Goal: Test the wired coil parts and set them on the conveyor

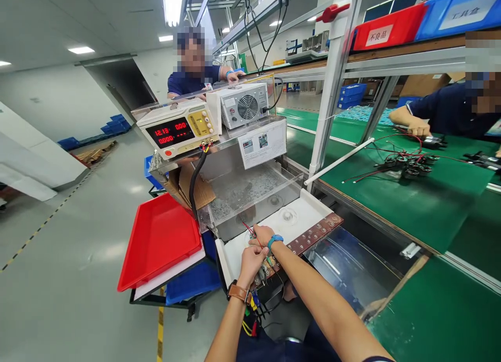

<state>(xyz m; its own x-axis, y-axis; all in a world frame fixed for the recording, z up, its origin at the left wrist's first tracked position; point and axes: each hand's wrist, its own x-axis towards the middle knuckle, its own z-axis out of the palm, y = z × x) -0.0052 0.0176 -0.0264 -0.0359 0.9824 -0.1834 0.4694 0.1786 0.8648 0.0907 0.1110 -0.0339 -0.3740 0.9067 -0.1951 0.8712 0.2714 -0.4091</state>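
My left hand (pixel 251 264), with a brown-strapped watch at the wrist, pinches a thin red wire (pixel 248 227) near the front of a white tray (pixel 309 214). Just beyond it, my right hand (pixel 263 235), wearing a blue wristband, is closed over the tray with its fingers curled. A small part shows at its fingertips, too small to make out. Below both hands runs a brown terminal strip (pixel 313 234) with rows of metal studs. Coloured clips and cables (pixel 253 304) hang under its near end.
A power supply (pixel 176 130) with red digits and a fan-cooled unit (pixel 246 106) stand on the shelf ahead. Left are a red tray (pixel 160 242) and a blue tray (pixel 193 284). A wired drone-like assembly (pixel 409 164) lies on the green bench. Two co-workers are nearby.
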